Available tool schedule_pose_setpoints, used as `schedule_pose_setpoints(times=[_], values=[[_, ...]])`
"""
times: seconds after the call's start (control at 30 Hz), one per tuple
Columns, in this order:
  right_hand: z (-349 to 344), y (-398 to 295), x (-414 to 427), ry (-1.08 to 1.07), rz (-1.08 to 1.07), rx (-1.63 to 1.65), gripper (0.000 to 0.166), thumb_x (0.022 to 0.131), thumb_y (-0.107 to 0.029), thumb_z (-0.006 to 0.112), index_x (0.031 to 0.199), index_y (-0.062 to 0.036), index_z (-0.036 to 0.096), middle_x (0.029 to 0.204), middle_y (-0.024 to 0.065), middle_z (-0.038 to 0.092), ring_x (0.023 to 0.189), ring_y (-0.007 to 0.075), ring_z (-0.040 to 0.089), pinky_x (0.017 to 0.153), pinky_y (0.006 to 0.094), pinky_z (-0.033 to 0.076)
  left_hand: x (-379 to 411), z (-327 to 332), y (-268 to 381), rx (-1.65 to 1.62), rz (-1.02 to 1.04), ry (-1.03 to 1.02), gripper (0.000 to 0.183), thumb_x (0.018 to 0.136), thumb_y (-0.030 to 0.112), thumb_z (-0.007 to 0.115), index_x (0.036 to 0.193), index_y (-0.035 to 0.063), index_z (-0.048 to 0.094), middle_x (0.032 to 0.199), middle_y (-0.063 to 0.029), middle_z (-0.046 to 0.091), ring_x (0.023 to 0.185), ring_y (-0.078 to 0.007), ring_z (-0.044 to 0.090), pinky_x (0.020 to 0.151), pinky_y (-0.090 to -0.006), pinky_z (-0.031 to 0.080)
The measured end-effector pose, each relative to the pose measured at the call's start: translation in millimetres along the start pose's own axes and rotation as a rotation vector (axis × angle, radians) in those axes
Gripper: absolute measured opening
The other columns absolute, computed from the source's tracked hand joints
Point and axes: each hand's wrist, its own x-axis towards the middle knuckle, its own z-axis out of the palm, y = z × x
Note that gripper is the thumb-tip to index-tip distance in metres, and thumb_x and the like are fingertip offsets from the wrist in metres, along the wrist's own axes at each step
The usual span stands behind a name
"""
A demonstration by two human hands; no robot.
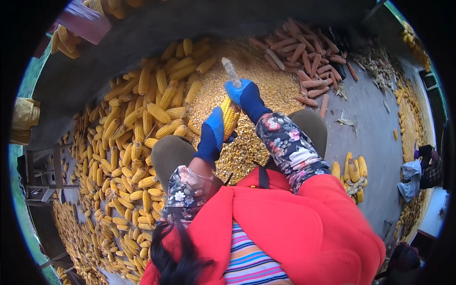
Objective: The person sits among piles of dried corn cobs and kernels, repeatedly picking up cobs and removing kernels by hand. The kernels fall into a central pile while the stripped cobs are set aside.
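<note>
My left hand, in a blue coated work glove, is closed around an ear of yellow corn held upright over the loose kernels. In the same kind of glove, my right hand grips a stick-like tool wrapped in pale material, whose wrapped end points up and away from me. The lower end of the tool is hidden by the right glove, beside the top of the ear. Beneath both hands spreads a heap of shelled corn kernels.
Unshelled corn ears form a large pile at the left. Bare reddish cobs are heaped at the upper right, near dry husks. A tied bunch of ears lies on the concrete floor at the right.
</note>
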Motion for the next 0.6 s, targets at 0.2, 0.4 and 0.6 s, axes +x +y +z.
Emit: schedule_pose_setpoints(times=[0.2, 0.4, 0.6], values=[[12.8, -23.2, -41.6, 0.05, -0.699, 0.001, 0.031, 0.089, -0.037, 0.072, 0.096, -0.0071, 0.076, 0.089, 0.0211, 0.074, 0.081, 0.0401, 0.072, 0.071, 0.048, 0.055, 24.1, -26.5, -22.7, -0.055, 0.249, -0.074, 0.044, 0.107, 0.045, 0.048, 0.11, 0.0054, 0.067, 0.091, -0.0084, 0.072, 0.068, -0.0172, 0.067, 0.058, -0.0304, 0.056], [4.5, 25.4, 23.3, 0.014, 0.03, -0.086, 0.036, 0.088, -0.039, 0.071, 0.083, -0.0038, 0.075, 0.074, 0.0163, 0.073, 0.07, 0.0356, 0.072, 0.065, 0.0469, 0.055, -4.9, 7.6, -2.6, 0.021, 0.017, -0.026, 0.051, 0.108, 0.049, 0.045, 0.115, 0.0034, 0.065, 0.088, -0.0096, 0.071, 0.056, -0.0212, 0.066, 0.046, -0.0312, 0.052], [1.8, -6.8, -37.0, -0.102, -0.327, 0.236, 0.037, 0.089, -0.04, 0.075, 0.1, -0.0046, 0.076, 0.085, 0.0163, 0.075, 0.077, 0.0293, 0.074, 0.073, 0.0415, 0.057, 9.7, -3.8, -6.5, -0.1, -0.015, -0.007, 0.055, 0.109, 0.053, 0.041, 0.114, 0.0047, 0.067, 0.09, -0.011, 0.074, 0.064, -0.0192, 0.071, 0.051, -0.0274, 0.053]])
